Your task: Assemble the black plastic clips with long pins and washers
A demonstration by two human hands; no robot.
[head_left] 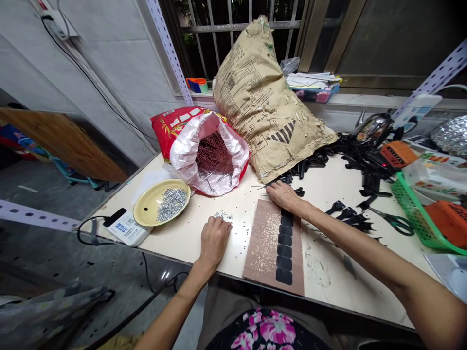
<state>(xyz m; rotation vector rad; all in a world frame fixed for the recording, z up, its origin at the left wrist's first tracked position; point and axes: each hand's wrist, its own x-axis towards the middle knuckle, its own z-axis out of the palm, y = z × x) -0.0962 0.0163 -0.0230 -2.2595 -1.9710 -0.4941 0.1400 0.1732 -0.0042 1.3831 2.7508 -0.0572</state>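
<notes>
My left hand (215, 241) rests on the table with its fingers curled together, at the near edge of a small heap of tiny silvery metal pieces (223, 215). Whatever is between those fingertips is hidden. Farther right, my right hand (285, 197) is closed near the foot of the paper sack. Thin metal rods (258, 186) stick out to the left from its fingertips. Just under that wrist lies a brown board (260, 262) with a row of black rounded squares (284, 259) and pale crumbs on it.
A yellow dish (140, 214) holds more metal pieces. Behind it, a red-and-white bag (182, 155) is full of thin rods. A large paper sack (255, 97) leans at the window. Black plastic parts (355, 155), scissors (396, 222) and a green basket (412, 214) lie right. A white power bank (129, 228) sits left.
</notes>
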